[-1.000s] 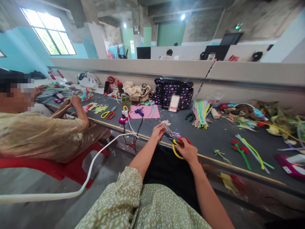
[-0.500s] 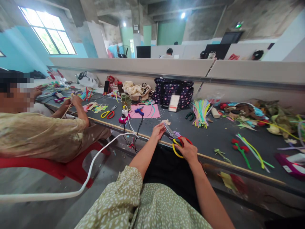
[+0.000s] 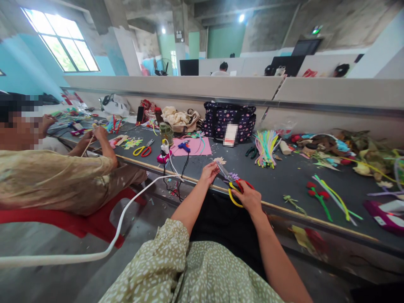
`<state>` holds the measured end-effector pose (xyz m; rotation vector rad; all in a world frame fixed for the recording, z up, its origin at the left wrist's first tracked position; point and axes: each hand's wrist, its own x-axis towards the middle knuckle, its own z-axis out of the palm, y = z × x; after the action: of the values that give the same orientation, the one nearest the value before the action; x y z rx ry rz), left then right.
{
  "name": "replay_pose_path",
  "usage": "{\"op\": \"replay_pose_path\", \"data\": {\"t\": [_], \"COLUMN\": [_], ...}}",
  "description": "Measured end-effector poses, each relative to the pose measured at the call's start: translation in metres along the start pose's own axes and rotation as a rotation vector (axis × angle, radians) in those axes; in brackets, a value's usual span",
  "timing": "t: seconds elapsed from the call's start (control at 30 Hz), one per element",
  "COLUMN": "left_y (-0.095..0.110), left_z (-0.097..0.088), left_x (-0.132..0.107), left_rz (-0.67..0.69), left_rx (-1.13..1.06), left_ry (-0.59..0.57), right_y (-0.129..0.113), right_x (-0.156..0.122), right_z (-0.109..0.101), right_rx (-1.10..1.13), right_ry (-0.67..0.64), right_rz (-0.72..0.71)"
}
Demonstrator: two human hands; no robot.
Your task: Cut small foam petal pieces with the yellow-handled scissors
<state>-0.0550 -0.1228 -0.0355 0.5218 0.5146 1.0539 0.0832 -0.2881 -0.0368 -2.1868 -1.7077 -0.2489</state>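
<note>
My right hand [image 3: 251,197] grips a pair of scissors [image 3: 234,198] with red and yellow handles, held over the table's front edge. The blades point up and left to my left hand [image 3: 209,172], whose fingers are pinched together at the blade tips. Whatever sits in that pinch is too small to make out. Just beyond the fingers lie cream petal-like pieces [image 3: 220,160] on the dark table [image 3: 195,168]. Small purple pieces [image 3: 234,176] lie close behind the blades, partly covered by the scissors.
A pink sheet [image 3: 202,147] bears a blue glue gun [image 3: 184,146]. Further right are a bundle of coloured pipe cleaners [image 3: 267,149] and a red-and-green pipe-cleaner flower [image 3: 322,201]. A white cable [image 3: 123,219] crosses at left, near a seated co-worker [image 3: 57,176].
</note>
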Motion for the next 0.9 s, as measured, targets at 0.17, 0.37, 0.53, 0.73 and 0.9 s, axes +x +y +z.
{"op": "replay_pose_path", "data": {"t": [0.17,0.37,0.53,0.73,0.9], "left_y": [0.000,0.002,0.003,0.001,0.000], "left_z": [-0.001,0.001,0.001,0.000,-0.001], "left_x": [0.001,-0.001,-0.001,0.000,0.001], "left_rz": [-0.004,-0.013,-0.019,-0.008,0.003], "left_rx": [-0.001,0.013,-0.002,0.007,0.011], "left_ry": [-0.001,0.021,0.014,0.032,0.035], "right_y": [0.001,0.006,0.012,0.008,0.004], "right_x": [0.001,0.003,0.006,0.007,0.005], "right_z": [0.000,0.005,0.006,-0.001,-0.007], "right_rx": [0.015,0.057,0.185,0.157,0.122], "right_ry": [0.014,0.006,-0.014,-0.062,-0.091], "right_rz": [-0.014,-0.026,0.031,0.078,0.067]}}
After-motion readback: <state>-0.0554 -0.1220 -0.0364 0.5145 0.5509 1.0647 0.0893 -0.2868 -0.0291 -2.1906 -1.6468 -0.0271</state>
